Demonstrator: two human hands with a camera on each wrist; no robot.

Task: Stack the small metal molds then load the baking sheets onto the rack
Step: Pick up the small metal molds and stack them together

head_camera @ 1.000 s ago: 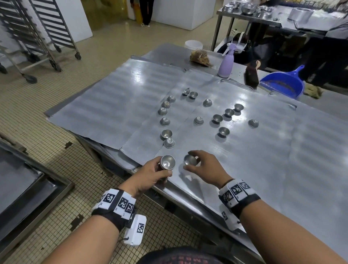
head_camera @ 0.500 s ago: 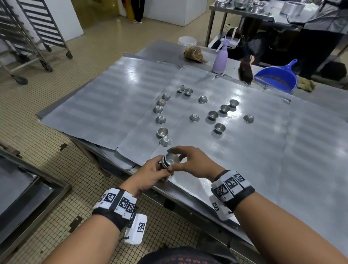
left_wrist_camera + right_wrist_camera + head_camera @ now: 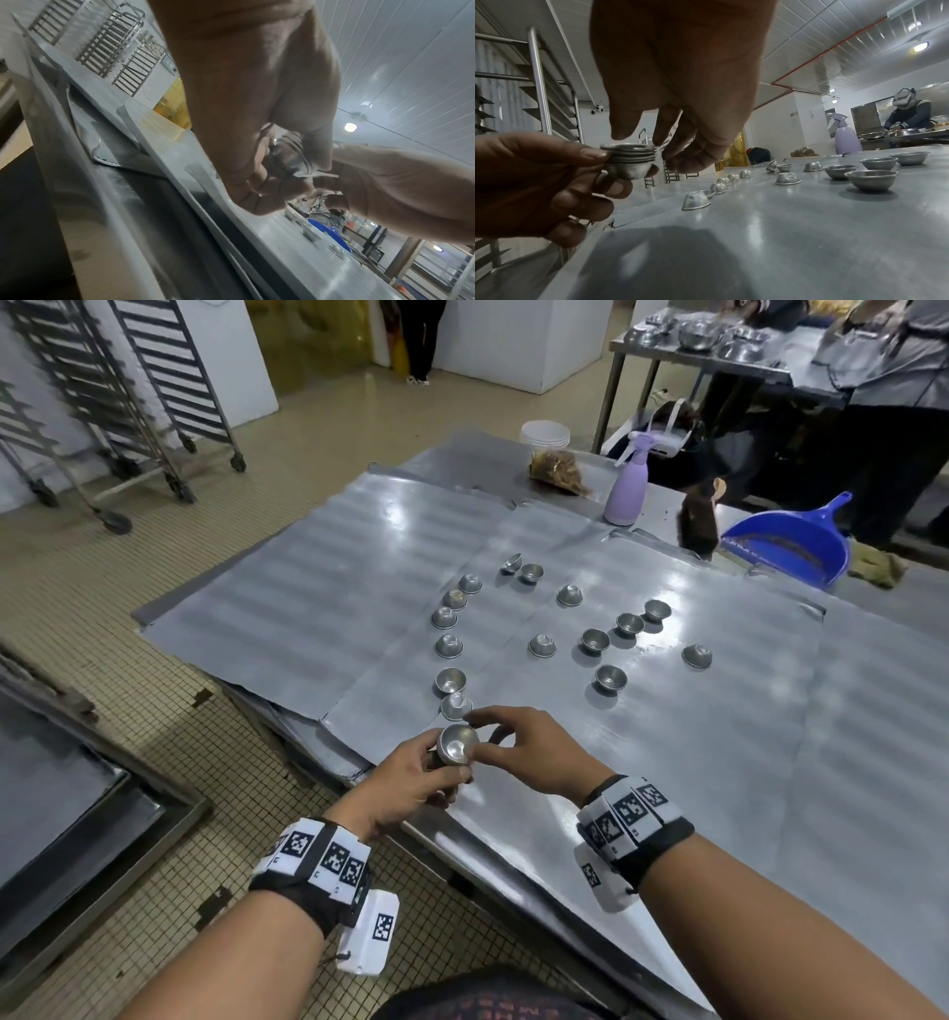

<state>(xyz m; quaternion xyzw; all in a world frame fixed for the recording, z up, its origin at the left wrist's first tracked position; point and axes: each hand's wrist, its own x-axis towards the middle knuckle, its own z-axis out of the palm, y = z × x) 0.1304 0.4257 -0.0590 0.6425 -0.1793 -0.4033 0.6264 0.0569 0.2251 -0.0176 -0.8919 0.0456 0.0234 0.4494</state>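
Observation:
My left hand [image 3: 436,765] grips a short stack of small metal molds [image 3: 457,746] at the near edge of the table, open side up. The nested rims show in the right wrist view [image 3: 628,160] and the left wrist view [image 3: 290,160]. My right hand [image 3: 493,737] hovers just right of the stack with loosely curled fingers [image 3: 680,160] and holds nothing. Several loose molds, such as an upturned one [image 3: 455,706] and an upright one [image 3: 450,680], lie scattered on the flat baking sheets [image 3: 719,762]. Wheeled racks [image 3: 128,392] stand at the far left.
A lilac spray bottle [image 3: 629,490], a brown brush [image 3: 698,516] and a blue dustpan [image 3: 791,546] sit at the table's far edge. A person [image 3: 883,377] works at another table behind. A metal tray stand [image 3: 77,814] is low on my left.
My right hand lifted a mold off the sheet, set it into the stack in my left hand, and has now let go of it.

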